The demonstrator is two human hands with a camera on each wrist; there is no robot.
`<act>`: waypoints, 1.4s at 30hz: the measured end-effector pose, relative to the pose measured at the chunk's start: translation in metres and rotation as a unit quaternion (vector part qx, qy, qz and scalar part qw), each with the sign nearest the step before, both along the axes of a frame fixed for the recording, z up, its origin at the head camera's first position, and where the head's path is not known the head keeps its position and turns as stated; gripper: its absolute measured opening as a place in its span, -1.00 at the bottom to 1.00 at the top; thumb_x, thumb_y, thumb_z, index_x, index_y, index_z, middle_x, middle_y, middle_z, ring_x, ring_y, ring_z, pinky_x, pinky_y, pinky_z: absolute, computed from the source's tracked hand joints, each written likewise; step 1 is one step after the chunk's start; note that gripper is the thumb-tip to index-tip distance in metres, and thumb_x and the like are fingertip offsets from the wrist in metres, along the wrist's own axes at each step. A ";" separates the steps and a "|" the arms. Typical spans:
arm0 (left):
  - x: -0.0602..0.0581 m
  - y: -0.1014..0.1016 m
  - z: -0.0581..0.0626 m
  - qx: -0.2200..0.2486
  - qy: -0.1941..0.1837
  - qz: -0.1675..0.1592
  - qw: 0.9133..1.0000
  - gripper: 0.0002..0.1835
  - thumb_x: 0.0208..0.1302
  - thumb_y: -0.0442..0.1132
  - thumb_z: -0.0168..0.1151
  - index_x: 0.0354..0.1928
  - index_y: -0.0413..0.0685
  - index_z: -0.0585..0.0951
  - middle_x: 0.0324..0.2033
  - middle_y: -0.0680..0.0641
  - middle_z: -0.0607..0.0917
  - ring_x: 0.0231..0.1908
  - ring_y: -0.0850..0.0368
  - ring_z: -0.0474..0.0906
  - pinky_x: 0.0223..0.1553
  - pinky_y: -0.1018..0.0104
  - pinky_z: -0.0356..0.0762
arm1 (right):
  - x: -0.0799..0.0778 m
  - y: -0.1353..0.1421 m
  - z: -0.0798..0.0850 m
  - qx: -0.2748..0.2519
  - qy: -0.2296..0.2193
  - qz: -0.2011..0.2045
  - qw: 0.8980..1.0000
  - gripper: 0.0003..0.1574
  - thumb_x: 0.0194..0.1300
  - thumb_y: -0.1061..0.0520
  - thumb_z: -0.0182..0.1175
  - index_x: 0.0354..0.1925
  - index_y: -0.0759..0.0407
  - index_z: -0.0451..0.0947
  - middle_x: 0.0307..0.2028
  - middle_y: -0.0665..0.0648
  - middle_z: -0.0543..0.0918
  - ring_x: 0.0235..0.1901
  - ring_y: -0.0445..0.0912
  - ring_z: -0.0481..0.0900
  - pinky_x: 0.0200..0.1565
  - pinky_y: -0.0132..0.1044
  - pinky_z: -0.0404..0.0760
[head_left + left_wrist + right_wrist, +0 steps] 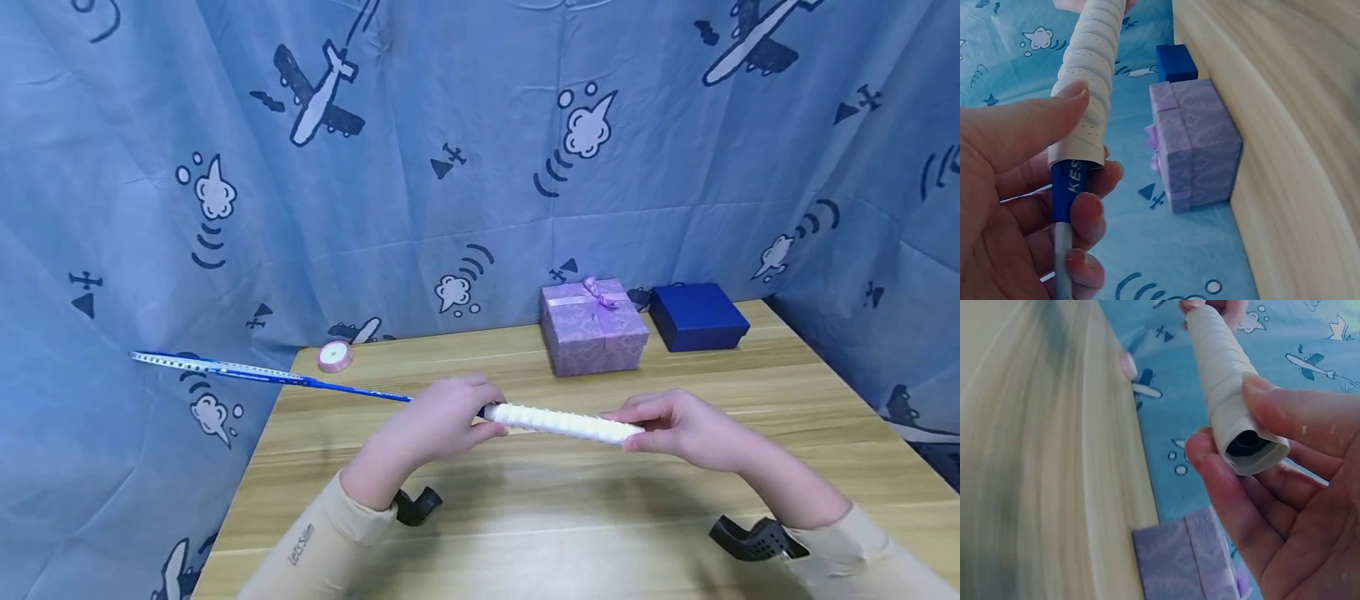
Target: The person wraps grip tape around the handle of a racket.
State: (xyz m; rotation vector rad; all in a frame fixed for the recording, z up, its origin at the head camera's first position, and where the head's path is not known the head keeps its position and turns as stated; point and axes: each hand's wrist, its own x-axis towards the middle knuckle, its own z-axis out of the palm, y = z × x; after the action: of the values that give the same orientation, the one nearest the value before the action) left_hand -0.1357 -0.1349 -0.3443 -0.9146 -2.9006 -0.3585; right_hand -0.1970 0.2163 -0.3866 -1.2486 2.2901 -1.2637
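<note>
A blue badminton racket (360, 391) is held level above the table, its head pointing left. White perforated grip tape (562, 422) wraps the handle in overlapping ridges. My left hand (442, 419) holds the racket where the handle meets the shaft; in the left wrist view its thumb presses the lower wraps and its fingers curl round the blue cone (1071, 187). At the butt end, my right hand (686, 429) pinches the wrapped handle between thumb and fingers. The right wrist view shows the tape's edge (1257, 461) standing past the dark butt end (1249, 444).
A pink-edged ribbon roll (334, 356) lies at the table's back left. Toward the back right stand a purple gift box (596, 333) with a bow and a dark blue box (699, 317). Blue printed cloth (495, 167) hangs behind the wooden table (525, 533).
</note>
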 end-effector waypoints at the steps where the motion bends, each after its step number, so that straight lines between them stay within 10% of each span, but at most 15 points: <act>1: 0.000 0.001 -0.001 -0.001 -0.006 0.000 1.000 -0.72 0.35 0.01 0.41 -0.04 0.02 0.71 -0.21 0.11 0.68 -0.30 0.23 0.52 -0.20 0.29 0.63 | -0.001 0.001 0.000 0.006 0.005 -0.003 1.000 -0.58 0.31 0.17 0.42 0.13 0.20 0.72 -0.11 0.04 0.78 -0.22 -0.29 0.58 -0.29 -0.37 0.64; 16: -0.002 0.017 -0.032 -0.034 -0.010 0.028 0.999 -0.78 0.35 0.01 0.41 -0.13 0.08 0.67 -0.27 0.18 0.64 -0.39 0.31 0.45 -0.36 0.44 0.50 | -0.004 0.004 -0.007 0.105 0.095 -0.068 0.988 -0.65 0.19 0.22 0.49 -0.06 -0.02 0.67 -0.25 -0.19 0.69 -0.26 -0.33 0.58 -0.19 -0.30 0.70; 25: -0.002 0.025 -0.047 -0.035 -0.022 0.039 0.998 -0.77 0.32 0.00 0.43 -0.16 0.09 0.62 -0.27 0.17 0.60 -0.37 0.29 0.46 -0.32 0.40 0.54 | 0.001 -0.003 -0.008 0.164 0.226 -0.069 0.958 -0.62 0.05 0.29 0.56 -0.14 0.09 0.70 -0.25 -0.13 0.72 -0.28 -0.30 0.60 -0.25 -0.25 0.71; 42: -0.004 0.035 -0.065 -0.052 -0.056 0.049 0.996 -0.80 0.30 -0.08 0.44 -0.14 0.11 0.61 -0.35 0.21 0.60 -0.42 0.30 0.45 -0.33 0.42 0.51 | 0.003 -0.007 -0.022 0.209 0.273 -0.092 0.934 -0.59 0.01 0.31 0.57 -0.22 0.01 0.64 -0.29 -0.17 0.65 -0.30 -0.23 0.62 -0.27 -0.19 0.72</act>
State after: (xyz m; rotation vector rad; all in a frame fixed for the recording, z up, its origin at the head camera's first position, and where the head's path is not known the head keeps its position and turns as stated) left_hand -0.1399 -0.1003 -0.4093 -0.7851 -3.0784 -0.2617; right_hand -0.1936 0.2094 -0.4083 -1.3652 2.9105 -0.4385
